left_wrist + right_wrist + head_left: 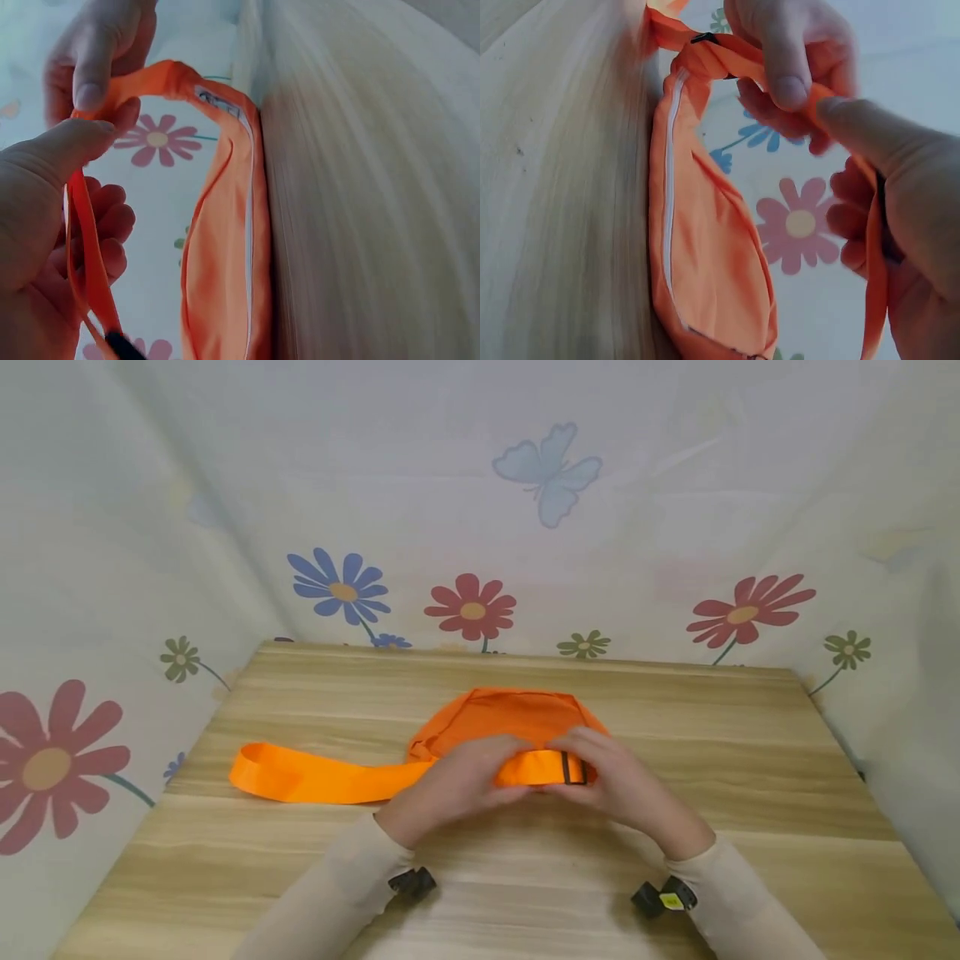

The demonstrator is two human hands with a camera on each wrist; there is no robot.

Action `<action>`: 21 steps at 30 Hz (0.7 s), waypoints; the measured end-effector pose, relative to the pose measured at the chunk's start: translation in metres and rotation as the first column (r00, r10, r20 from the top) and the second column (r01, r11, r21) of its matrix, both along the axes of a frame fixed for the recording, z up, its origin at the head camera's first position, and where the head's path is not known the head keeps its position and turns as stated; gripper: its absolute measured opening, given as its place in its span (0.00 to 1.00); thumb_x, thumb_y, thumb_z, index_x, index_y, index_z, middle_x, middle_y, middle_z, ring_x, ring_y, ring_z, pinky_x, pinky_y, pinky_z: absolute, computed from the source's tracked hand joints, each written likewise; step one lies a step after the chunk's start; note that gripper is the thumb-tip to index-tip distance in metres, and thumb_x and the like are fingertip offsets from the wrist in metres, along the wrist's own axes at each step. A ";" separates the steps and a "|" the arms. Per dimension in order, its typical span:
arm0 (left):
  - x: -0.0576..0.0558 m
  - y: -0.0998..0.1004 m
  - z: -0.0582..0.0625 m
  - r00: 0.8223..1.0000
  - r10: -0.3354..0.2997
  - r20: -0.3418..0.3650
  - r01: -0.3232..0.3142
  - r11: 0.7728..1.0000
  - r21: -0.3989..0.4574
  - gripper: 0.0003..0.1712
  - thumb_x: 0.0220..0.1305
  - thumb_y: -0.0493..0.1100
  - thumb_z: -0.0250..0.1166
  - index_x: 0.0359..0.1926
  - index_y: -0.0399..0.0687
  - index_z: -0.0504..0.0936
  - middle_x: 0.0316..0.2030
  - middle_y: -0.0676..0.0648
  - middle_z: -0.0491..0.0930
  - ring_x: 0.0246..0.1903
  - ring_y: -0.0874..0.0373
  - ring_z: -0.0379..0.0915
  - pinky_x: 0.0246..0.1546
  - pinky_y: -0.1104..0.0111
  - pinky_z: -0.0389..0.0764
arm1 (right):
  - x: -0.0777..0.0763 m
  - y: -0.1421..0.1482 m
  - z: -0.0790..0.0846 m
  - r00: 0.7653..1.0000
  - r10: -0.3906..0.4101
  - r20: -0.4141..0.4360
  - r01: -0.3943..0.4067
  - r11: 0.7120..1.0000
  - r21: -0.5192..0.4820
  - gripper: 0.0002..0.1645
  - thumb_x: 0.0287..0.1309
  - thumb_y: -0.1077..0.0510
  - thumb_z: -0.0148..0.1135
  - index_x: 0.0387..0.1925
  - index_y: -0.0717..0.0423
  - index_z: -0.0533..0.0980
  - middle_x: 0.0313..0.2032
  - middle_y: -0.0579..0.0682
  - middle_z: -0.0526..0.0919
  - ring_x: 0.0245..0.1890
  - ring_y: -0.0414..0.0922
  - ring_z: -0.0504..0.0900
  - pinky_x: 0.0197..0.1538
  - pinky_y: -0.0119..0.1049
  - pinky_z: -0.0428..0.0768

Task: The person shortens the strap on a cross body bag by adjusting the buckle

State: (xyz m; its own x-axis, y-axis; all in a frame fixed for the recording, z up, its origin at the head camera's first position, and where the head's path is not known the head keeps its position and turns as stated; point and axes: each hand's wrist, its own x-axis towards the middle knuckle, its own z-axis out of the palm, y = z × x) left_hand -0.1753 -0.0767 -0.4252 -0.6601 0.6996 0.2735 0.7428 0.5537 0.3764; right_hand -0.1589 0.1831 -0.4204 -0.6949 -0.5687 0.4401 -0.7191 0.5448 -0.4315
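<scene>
An orange waist bag [517, 714] with a white zipper [249, 247] stands on the wooden table. Its flat orange strap [315, 777] runs out to the left and ends in a loop. In front of the bag, my left hand [461, 777] pinches the strap between thumb and fingers. Close beside it, my right hand [630, 785] pinches the same strap, near a black slider buckle [573, 768]. Thumbs and fingertips of both hands almost meet in the wrist views. A second black buckle [703, 37] sits on the strap by the bag's end.
The wooden table [525, 902] reaches back to a pale curtain [637, 552] printed with flowers and a butterfly. More of this cloth hangs along both sides. Each wrist carries a small black camera, such as the left one [414, 883].
</scene>
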 end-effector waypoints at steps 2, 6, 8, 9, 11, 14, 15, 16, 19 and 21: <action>0.000 -0.004 0.000 0.997 0.039 0.068 -0.039 0.999 -0.009 0.28 0.68 0.50 0.78 0.64 0.46 0.82 0.54 0.50 0.88 0.48 0.57 0.82 0.57 0.63 0.86 | -0.002 0.004 -0.003 1.000 -0.015 0.006 0.015 0.999 -0.031 0.30 0.48 0.57 0.88 0.53 0.53 0.85 0.47 0.46 0.88 0.45 0.42 0.83 0.50 0.39 0.87; -0.001 -0.018 -0.001 0.987 0.086 0.138 -0.086 0.996 -0.010 0.25 0.67 0.49 0.78 0.61 0.48 0.82 0.50 0.52 0.87 0.46 0.58 0.79 0.55 0.63 0.86 | -0.005 0.021 -0.008 0.999 -0.023 0.024 0.025 0.993 -0.111 0.31 0.45 0.63 0.88 0.53 0.54 0.85 0.47 0.47 0.89 0.44 0.42 0.83 0.53 0.29 0.83; -0.003 -0.026 -0.003 0.988 0.092 0.122 -0.091 0.996 -0.014 0.24 0.66 0.49 0.79 0.59 0.49 0.82 0.47 0.53 0.86 0.44 0.59 0.78 0.53 0.64 0.86 | -0.005 0.031 -0.008 0.999 -0.028 0.035 0.033 0.988 -0.151 0.31 0.44 0.66 0.88 0.53 0.55 0.85 0.47 0.49 0.89 0.46 0.43 0.83 0.56 0.22 0.79; -0.004 -0.030 -0.004 0.990 0.092 0.105 -0.090 0.996 -0.016 0.24 0.66 0.49 0.79 0.58 0.48 0.82 0.45 0.53 0.86 0.42 0.59 0.78 0.51 0.64 0.86 | -0.005 0.035 -0.009 0.999 -0.033 0.041 0.039 0.985 -0.165 0.31 0.44 0.66 0.88 0.53 0.54 0.85 0.48 0.49 0.89 0.47 0.42 0.83 0.58 0.19 0.77; -0.005 -0.037 -0.004 0.993 0.098 0.069 -0.096 0.995 -0.027 0.23 0.65 0.49 0.79 0.56 0.48 0.83 0.44 0.54 0.86 0.40 0.60 0.77 0.49 0.66 0.86 | -0.004 0.044 -0.008 0.998 -0.039 0.045 0.047 0.979 -0.196 0.33 0.43 0.69 0.87 0.54 0.55 0.85 0.49 0.51 0.89 0.49 0.40 0.83 0.60 0.16 0.76; -0.006 -0.047 -0.004 0.993 0.113 0.044 -0.112 0.993 -0.025 0.23 0.63 0.48 0.79 0.55 0.48 0.83 0.40 0.54 0.85 0.36 0.60 0.76 0.44 0.68 0.84 | -0.004 0.056 -0.007 0.998 -0.041 0.047 0.050 0.974 -0.222 0.34 0.42 0.72 0.86 0.55 0.55 0.85 0.49 0.53 0.89 0.50 0.37 0.83 0.59 0.16 0.76; -0.006 -0.051 -0.004 0.993 0.117 0.033 -0.116 0.993 -0.024 0.22 0.63 0.47 0.80 0.54 0.48 0.83 0.40 0.53 0.85 0.36 0.60 0.75 0.43 0.68 0.84 | -0.004 0.059 -0.006 0.998 -0.041 0.041 0.049 0.973 -0.225 0.35 0.41 0.72 0.86 0.55 0.55 0.85 0.49 0.53 0.89 0.49 0.36 0.82 0.58 0.16 0.77; -0.006 -0.054 -0.005 0.992 0.120 0.027 -0.119 0.993 -0.021 0.22 0.62 0.47 0.80 0.53 0.48 0.83 0.40 0.53 0.85 0.35 0.60 0.75 0.43 0.68 0.84 | -0.004 0.063 -0.006 0.998 -0.044 0.037 0.051 0.973 -0.225 0.35 0.41 0.73 0.86 0.55 0.55 0.85 0.49 0.53 0.89 0.49 0.35 0.82 0.58 0.16 0.77; -0.005 -0.063 -0.005 0.991 0.132 0.017 -0.132 0.991 -0.016 0.24 0.61 0.45 0.81 0.54 0.46 0.82 0.41 0.51 0.86 0.36 0.58 0.77 0.45 0.65 0.87 | -0.003 0.075 -0.004 0.997 -0.075 0.030 0.080 0.976 -0.202 0.36 0.40 0.73 0.86 0.55 0.54 0.85 0.49 0.52 0.89 0.49 0.33 0.82 0.58 0.15 0.76; -0.004 -0.068 -0.005 0.990 0.140 0.021 -0.140 0.990 -0.018 0.25 0.60 0.44 0.82 0.56 0.45 0.82 0.44 0.50 0.87 0.38 0.56 0.79 0.49 0.62 0.88 | -0.001 0.082 -0.003 0.994 -0.096 0.049 0.103 0.976 -0.194 0.35 0.41 0.73 0.86 0.55 0.55 0.85 0.50 0.50 0.89 0.51 0.30 0.81 0.60 0.14 0.75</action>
